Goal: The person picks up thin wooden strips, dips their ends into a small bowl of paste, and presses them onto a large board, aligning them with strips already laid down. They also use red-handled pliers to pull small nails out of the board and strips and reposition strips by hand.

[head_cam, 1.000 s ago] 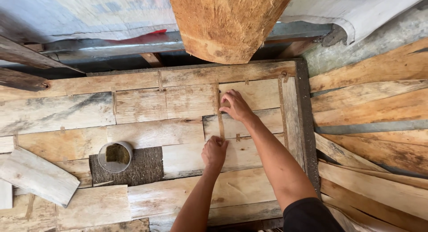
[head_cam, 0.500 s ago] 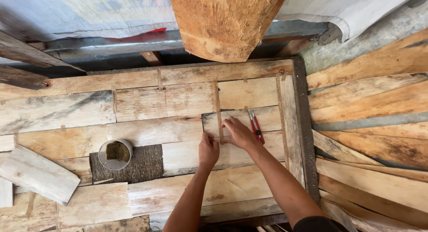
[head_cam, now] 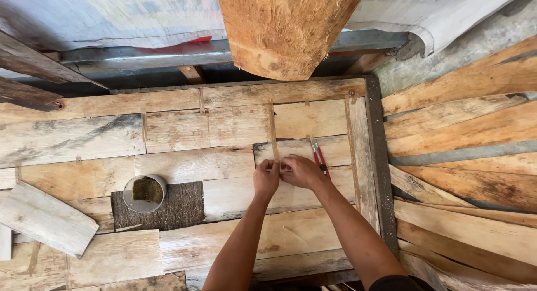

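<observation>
Right hand is covering the thin strip's lower end. Log is running off the top edge. Red-handled tool is showing too small to identify.

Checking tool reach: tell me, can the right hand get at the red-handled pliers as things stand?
Probably yes. The red-handled pliers lie on the boards just beside the right hand, with nothing between them. That hand, though, is pressed with the left hand on the thin wooden strip.

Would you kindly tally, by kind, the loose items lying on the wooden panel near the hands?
Thin wooden strip: 1
Red-handled tool: 1
Round container: 1
Total: 3
</observation>
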